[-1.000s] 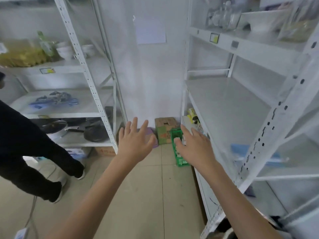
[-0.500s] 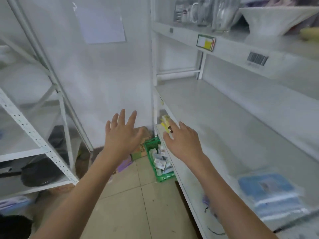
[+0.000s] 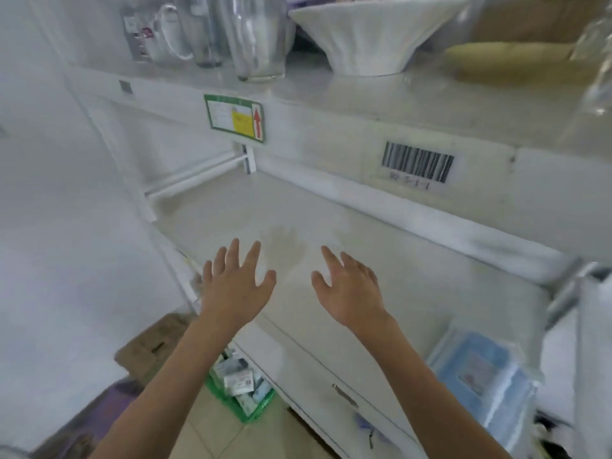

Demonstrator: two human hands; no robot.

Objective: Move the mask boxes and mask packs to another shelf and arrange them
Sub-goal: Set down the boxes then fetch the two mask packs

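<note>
A clear pack of blue masks (image 3: pixel 482 376) lies at the near right of the white middle shelf (image 3: pixel 265 207). My left hand (image 3: pixel 236 284) hovers over the shelf's front-left edge, fingers spread, holding nothing. My right hand (image 3: pixel 351 288) is beside it, a little further right over the shelf, also spread and empty. Both hands are well left of the mask pack. Below, on the floor, a green basket (image 3: pixel 246 404) holds several small white and pale boxes.
The upper shelf (image 3: pixel 331 134) carries glass jugs (image 3: pixel 258 34), a white bowl (image 3: pixel 374 31) and a barcode label (image 3: pixel 417 162). A white wall stands at the left. Cardboard boxes (image 3: pixel 152 344) sit on the floor by the shelf's corner post.
The view has swung right and closer to the shelving. Both hands have moved from beside the shelf edge to over the middle shelf, still spread and empty. The other person is out of view.
</note>
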